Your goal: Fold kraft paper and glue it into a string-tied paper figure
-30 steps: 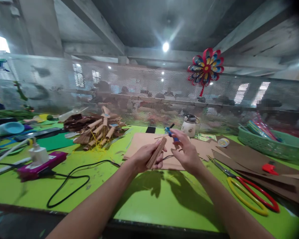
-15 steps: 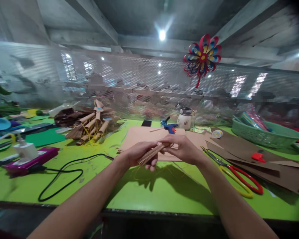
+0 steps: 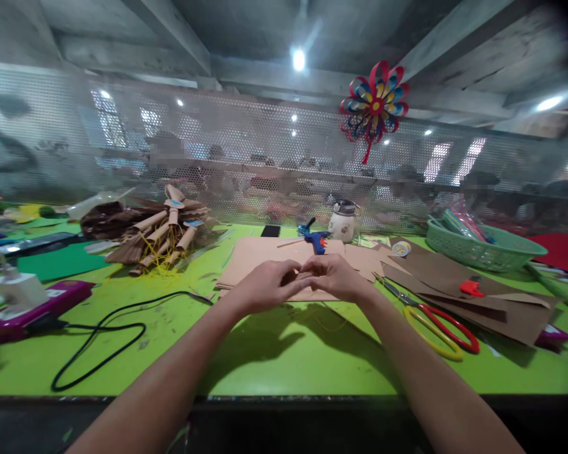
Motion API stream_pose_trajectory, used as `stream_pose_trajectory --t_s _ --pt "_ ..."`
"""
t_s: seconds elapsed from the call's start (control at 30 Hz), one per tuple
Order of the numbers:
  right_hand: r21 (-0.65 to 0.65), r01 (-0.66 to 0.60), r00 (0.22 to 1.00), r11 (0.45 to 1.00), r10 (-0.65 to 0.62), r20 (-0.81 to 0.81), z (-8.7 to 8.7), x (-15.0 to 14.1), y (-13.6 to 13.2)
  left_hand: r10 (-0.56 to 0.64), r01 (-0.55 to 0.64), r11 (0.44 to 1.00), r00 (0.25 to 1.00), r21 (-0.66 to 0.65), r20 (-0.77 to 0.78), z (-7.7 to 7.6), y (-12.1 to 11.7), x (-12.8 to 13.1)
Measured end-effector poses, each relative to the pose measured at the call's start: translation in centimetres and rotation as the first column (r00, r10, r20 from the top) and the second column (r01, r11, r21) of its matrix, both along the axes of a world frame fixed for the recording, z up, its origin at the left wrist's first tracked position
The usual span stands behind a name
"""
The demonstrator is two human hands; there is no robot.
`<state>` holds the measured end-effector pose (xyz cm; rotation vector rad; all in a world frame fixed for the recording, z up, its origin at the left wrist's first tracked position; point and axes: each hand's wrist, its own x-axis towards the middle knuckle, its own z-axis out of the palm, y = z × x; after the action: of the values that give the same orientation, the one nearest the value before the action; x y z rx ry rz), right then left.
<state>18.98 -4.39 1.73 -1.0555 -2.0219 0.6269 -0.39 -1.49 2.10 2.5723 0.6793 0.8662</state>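
My left hand (image 3: 267, 285) and my right hand (image 3: 337, 277) meet above the front of the green table, their fingertips almost touching. Both are closed on a folded strip of brown paper (image 3: 305, 275), pleated in narrow layers; most of it is hidden behind the fingers. Just beyond them lie flat sheets of light brown paper (image 3: 250, 257). A blue glue gun (image 3: 318, 241) rests on those sheets, with a thin stick beside it.
Scissors (image 3: 435, 325) with red and yellow handles lie right, by dark brown paper (image 3: 511, 309) and a green basket (image 3: 483, 246). Folded paper pieces (image 3: 170, 233) with yellow string are piled left. A black cable (image 3: 108, 328) runs from a purple power strip (image 3: 66, 302). A jar (image 3: 343, 222) stands behind.
My left hand has turned over from beneath the pleated paper, its back now facing up. The paper's long end no longer shows. The view has shifted slightly right.
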Motion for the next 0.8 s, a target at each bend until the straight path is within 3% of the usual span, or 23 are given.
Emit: stream_pose_trajectory --t_s 0.17,0.37,0.47,0.57,0.67,0.8 --pt "-0.013 -0.044 0.993 0.999 0.042 -0.11 -0.6 -0.3 0.3 0.054 -0.048 0.991 0.998 0.125 -0.044 -1.2 0.3 -0.1" --pt "-0.307 -0.135 0.989 0.942 0.11 -0.098 0.1 1.1 0.0 0.058 -0.05 0.986 0.997 0.162 -0.047 -2.2 1.5 0.0" --pt "-0.347 -0.198 0.98 0.917 0.181 -0.08 0.8 1.9 -0.6 0.042 -0.04 0.992 0.999 0.119 -0.014 -2.3 1.4 0.1" --pt "-0.284 -0.123 0.991 0.951 0.103 -0.087 1.0 2.2 -0.9 0.029 -0.03 0.997 1.0 0.072 0.009 -2.5 1.2 0.3" --pt "-0.251 -0.04 0.994 0.967 0.015 -0.104 0.1 2.2 -0.7 0.028 -0.029 0.999 1.0 0.022 0.002 -2.8 1.3 0.6" --pt "-0.293 -0.037 0.975 0.955 -0.03 -0.221 -1.1 2.9 -0.4 -0.008 0.015 0.988 0.999 -0.157 0.04 -3.2 1.8 0.6"
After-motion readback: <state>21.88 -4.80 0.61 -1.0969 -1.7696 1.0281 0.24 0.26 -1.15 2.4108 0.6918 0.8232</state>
